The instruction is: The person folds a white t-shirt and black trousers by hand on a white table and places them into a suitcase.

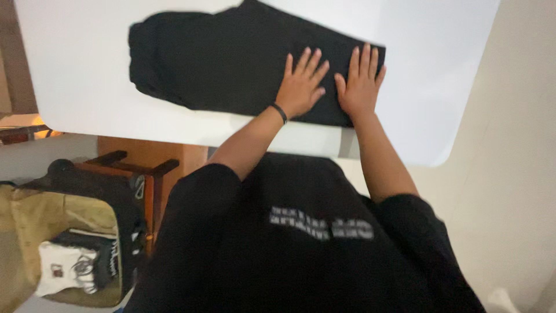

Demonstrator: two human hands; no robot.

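Hands: left hand (pixel 300 87) and right hand (pixel 360 84) flat, fingers spread, gripping nothing | Thing: folded black garment (pixel 231 58) on white table (pixel 81 75); long axis left-right; hands press right end, bulk extends leftward, nearer the left.

We see our own black short-sleeved T-shirt (pixel 301 249) filling the lower part of the view, with 1 line of pale blocky lettering printed across the chest, too blurred to make out. Both sleeves end above the elbows, leaving our 2 forearms bare. On our left wrist sits 1 thin dark band (pixel 280 112); our right wrist carries nothing.
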